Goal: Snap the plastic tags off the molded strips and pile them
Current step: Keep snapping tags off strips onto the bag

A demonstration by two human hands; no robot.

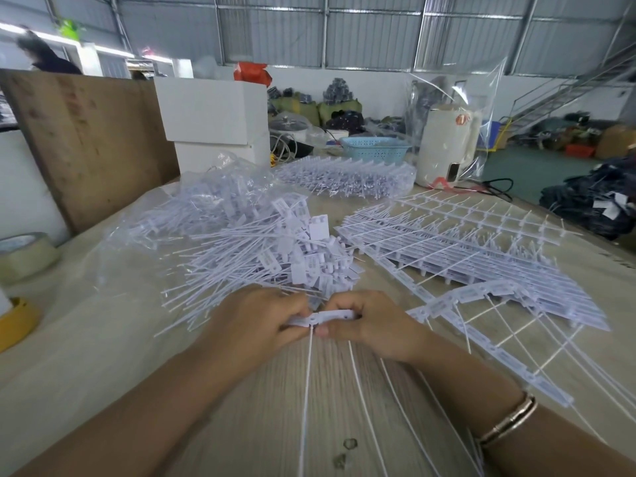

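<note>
Hands meet just before the pile (275,256). We pinch one strip (330,317) at a joint: left hand (256,321) curled on the end tag, right hand (370,327) curled on the next, thumbs beneath, presumably so a bend breaks the joint. Tails (306,390) trail back from the pile across bare table (241,425). Right of the pile lie stacked strips (464,242); left, tape (24,256) near the table edge.
</note>
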